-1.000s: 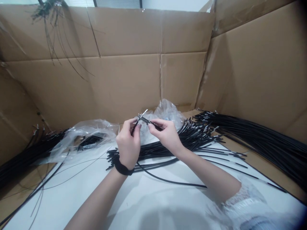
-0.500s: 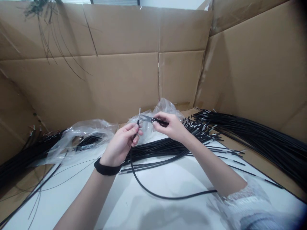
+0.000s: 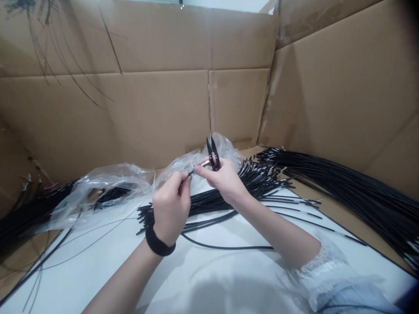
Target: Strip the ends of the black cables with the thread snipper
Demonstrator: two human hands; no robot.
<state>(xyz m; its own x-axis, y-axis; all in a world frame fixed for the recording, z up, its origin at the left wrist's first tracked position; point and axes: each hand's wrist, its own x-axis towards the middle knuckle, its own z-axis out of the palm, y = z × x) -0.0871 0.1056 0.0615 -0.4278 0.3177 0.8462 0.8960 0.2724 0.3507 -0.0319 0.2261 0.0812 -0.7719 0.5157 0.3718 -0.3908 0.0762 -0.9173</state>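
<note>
My left hand [image 3: 170, 205], with a black band at the wrist, is closed round a black cable [image 3: 190, 173] near its end. My right hand [image 3: 226, 179] keeps hold of black thread snips [image 3: 212, 152], whose two blades point up and stand slightly apart. Its thumb and a finger also pinch the pale stripped tip of the same cable. The tip is partly hidden by the fingers. Below the hands, a long piece of black cable curves over the white table [image 3: 183, 279] towards my right forearm.
A bundle of cut black cables [image 3: 209, 198] lies just behind my hands. Thicker bundles lie at the right [image 3: 343, 192] and at the far left [image 3: 36, 205]. Clear plastic bags [image 3: 127, 174] lie at the back, against cardboard walls [image 3: 147, 109]. Thin dark strands hang at the upper left.
The snips have swung from pointing left at the cable tip to pointing up. My right fingers now pinch the cable's end, and my left hand has turned over, tilting the cable rightward.
</note>
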